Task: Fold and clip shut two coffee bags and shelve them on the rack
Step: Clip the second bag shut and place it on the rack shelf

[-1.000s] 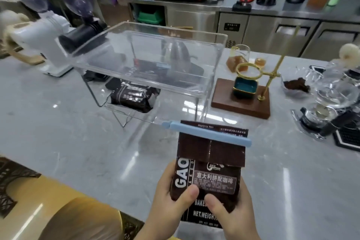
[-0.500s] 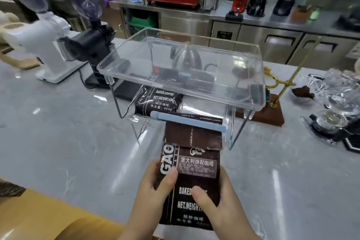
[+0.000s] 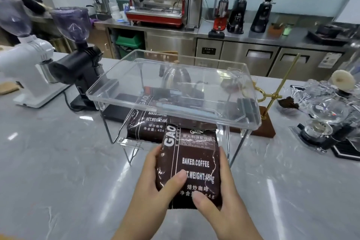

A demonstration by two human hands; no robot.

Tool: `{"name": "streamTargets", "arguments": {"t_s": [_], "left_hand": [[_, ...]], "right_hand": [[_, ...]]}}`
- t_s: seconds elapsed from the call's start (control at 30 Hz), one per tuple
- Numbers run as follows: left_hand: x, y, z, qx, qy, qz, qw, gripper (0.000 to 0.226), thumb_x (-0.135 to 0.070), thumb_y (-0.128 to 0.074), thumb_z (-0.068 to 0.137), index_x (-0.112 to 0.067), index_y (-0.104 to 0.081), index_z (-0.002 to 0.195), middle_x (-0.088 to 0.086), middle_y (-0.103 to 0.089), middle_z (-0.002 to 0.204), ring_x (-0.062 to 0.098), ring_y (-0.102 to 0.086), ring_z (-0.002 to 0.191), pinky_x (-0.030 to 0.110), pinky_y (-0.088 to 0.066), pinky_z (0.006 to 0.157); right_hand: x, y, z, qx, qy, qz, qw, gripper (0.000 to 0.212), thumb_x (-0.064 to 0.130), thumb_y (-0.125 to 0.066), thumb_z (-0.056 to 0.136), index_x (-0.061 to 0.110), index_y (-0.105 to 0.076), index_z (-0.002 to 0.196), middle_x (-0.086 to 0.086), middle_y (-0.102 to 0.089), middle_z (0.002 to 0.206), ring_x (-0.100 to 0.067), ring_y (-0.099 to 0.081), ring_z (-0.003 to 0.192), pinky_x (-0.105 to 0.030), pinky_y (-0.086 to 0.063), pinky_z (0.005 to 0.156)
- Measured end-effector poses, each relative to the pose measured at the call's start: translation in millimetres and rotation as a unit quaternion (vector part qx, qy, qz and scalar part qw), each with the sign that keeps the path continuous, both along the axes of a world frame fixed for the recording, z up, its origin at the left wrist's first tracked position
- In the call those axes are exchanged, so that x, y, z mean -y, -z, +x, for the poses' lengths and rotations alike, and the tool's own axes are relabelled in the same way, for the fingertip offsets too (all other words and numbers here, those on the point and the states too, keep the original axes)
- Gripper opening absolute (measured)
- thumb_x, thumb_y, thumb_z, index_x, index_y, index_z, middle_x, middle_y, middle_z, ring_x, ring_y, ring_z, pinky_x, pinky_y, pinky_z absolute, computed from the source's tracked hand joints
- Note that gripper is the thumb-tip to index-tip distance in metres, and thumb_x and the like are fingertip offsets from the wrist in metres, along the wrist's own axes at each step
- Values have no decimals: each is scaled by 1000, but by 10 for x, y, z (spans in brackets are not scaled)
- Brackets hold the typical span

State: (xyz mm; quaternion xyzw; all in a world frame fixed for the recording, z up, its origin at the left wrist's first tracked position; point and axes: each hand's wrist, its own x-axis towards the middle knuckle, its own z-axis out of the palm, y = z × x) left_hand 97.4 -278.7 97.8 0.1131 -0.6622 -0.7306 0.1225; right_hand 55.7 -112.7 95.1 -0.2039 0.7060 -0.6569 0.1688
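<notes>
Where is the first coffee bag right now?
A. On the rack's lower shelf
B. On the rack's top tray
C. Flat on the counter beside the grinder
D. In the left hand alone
A: the first bag lies on the rack's lower shelf, under the clear top tray, while both hands hold the second bag in front.

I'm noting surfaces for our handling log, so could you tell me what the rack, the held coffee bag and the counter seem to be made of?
Rack: clear glossy plastic trays, probably acrylic, since you can see through them; thin metal wire legs.
Held coffee bag: dark brown glossy film, likely foil laminate, judging by its creases and sheen.
Counter: polished grey veined stone or a stone look-alike; it mirrors the lights.
</notes>
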Motion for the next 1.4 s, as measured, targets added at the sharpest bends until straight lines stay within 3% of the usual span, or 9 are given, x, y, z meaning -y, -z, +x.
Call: {"name": "streamTargets", "arguments": {"t_s": [0.17, 0.27, 0.43, 0.6, 0.8, 0.97, 1.07, 1.17, 1.4], "left_hand": [[-6, -111, -113, -37, -21, -99, 994, 71, -49, -70, 72, -46, -46, 138, -17, -61, 137, 6, -59, 126, 26, -50, 99], [4, -173, -229, -59, -46, -202, 976, 66, -53, -59, 78, -39, -46, 142, -24, -41, 144, -2, -36, 139, 3, -34, 101], [36, -165, -382, -69, -45, -249, 965, 55, -53, -55, 82, -39, -55, 136, -22, -43, 148, -5, -35, 141, 15, -30, 107], [49, -177, -498, -67, -45, -301, 950, 43, -55, -53, 84, -56, -52, 127, -26, -42, 149, -16, -27, 141, 10, -27, 104], [67, -232, -653, -100, -5, -319, 942, 44, -33, -57, 95, -52, -50, 135, -31, -48, 141, -2, -46, 132, 6, -50, 55], [82, -243, -759, -94, 8, -399, 912, 54, -35, -50, 98, -59, -33, 143, -38, -24, 156, -12, -17, 146, 43, -60, 89], [85, -222, -819, -93, 17, -438, 894, 55, -36, -46, 101, -51, -26, 151, -31, -15, 163, -12, -3, 149, 23, -36, 113], [81, -228, -862, -66, 25, -464, 883, 60, -28, -50, 102, -45, -24, 153, -25, -12, 165, -17, -2, 145, -3, -8, 103], [66, -279, -902, -67, 71, -511, 854, 47, -8, -60, 94, -24, -52, 137, -8, -51, 143, 12, -43, 133, 16, -29, 111]], "right_hand": [[131, -22, -69, -34, 76, -9, 996, 90, 37, -69, 78, 55, -14, 146, 44, -48, 132, 13, -57, 116, 1, -44, 83], [220, -26, -121, -12, 125, -36, 991, 74, 38, -68, 87, 56, -24, 143, 42, -53, 129, 16, -56, 115, 1, -44, 82], [343, -34, -175, -22, 189, -31, 981, 72, 44, -65, 87, 45, -27, 148, 23, -46, 144, 15, -53, 118, 2, -42, 83], [423, -69, -313, -40, 210, -17, 977, 64, 47, -64, 81, 60, -29, 132, 28, -46, 140, 13, -49, 123, -3, -43, 90], [459, -109, -512, -97, 223, 3, 970, 48, 21, -67, 91, 39, -50, 132, 9, -66, 124, -7, -64, 113, -29, -51, 94], [487, -90, -641, -83, 247, 20, 965, 29, 16, -66, 92, 28, -59, 117, -1, -68, 111, -16, -66, 104, -45, -52, 94], [520, -102, -682, -83, 256, 30, 963, 31, 17, -65, 93, 27, -59, 122, 0, -67, 116, -17, -64, 110, -44, -50, 98], [563, -90, -727, -79, 280, 48, 956, 26, 20, -66, 92, 25, -62, 117, 3, -66, 114, -16, -63, 110, -45, -50, 97], [625, -65, -829, -74, 296, 83, 949, 16, 24, -63, 94, 24, -65, 109, 6, -65, 107, -15, -62, 105, -41, -51, 94]]}}
